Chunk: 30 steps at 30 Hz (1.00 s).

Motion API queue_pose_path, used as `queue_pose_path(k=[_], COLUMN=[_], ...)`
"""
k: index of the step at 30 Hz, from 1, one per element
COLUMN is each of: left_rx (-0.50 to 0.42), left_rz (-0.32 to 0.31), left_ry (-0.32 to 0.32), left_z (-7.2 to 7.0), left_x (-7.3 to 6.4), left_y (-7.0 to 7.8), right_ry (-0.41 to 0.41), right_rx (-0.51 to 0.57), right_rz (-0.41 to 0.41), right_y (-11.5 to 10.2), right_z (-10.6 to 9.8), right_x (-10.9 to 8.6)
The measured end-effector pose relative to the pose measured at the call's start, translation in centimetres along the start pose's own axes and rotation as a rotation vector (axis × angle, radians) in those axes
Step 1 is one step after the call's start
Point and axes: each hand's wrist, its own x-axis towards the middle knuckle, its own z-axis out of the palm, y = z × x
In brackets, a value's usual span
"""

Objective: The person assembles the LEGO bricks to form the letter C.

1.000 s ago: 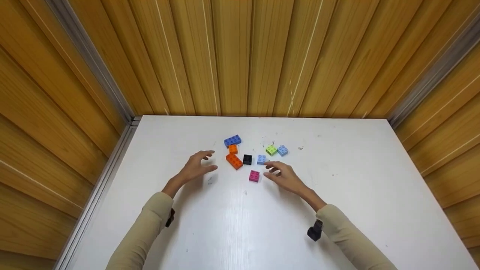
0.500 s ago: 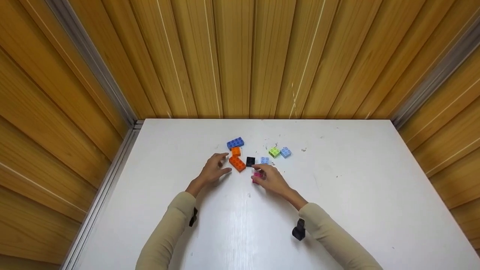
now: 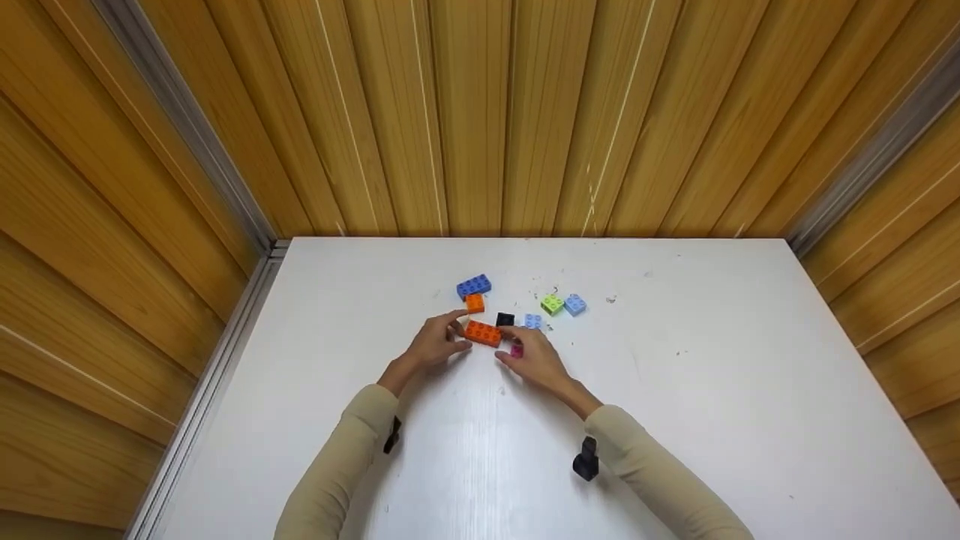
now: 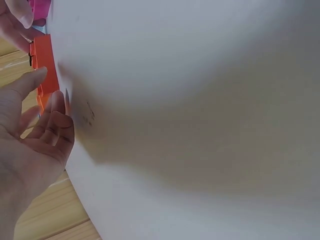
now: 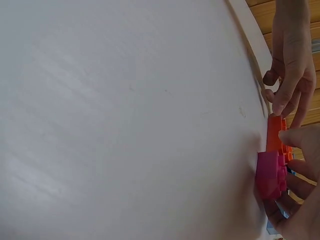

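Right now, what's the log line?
left hand: at left end of red-orange eight-stud brick | right hand: at its right end, near pink brick

Creased beige sleeves, black wrist-worn devices

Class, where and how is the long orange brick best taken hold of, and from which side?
Probably best to pinch the long orange brick by its left end, across the parallel long sides, coming from the left, where the left grip is. It lies studs up, and the black brick, pink brick and right grip crowd its right end.
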Motion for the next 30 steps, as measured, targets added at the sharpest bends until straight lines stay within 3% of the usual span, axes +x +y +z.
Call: queue_pose_path(k=[9,21,26,30], left_rx=[0.053,0.034,-0.009,-0.024], left_rz=[-0.013,0.062,0.111,0.136], left_ry=[-0.019,0.011,0.033,0.031], left_z=[0.4,0.4,0.5,0.6], left_x=[-0.1,-0.7,-1.4,-2.1], left_y=[0.1,0.5,0.7,1.0], right_ry=[0.018,0.001,0.036,0.078], right_rx=[0.038,0.1,0.143,0.099], right_rz=[0.008,-0.019,-0.082,-0.114], right_y=[-0.1,0.2,0.1,-0.1], right_z=[0.1,-0.5,-0.6,-0.7], right_x=[0.0,0.6,0.1,-0.9])
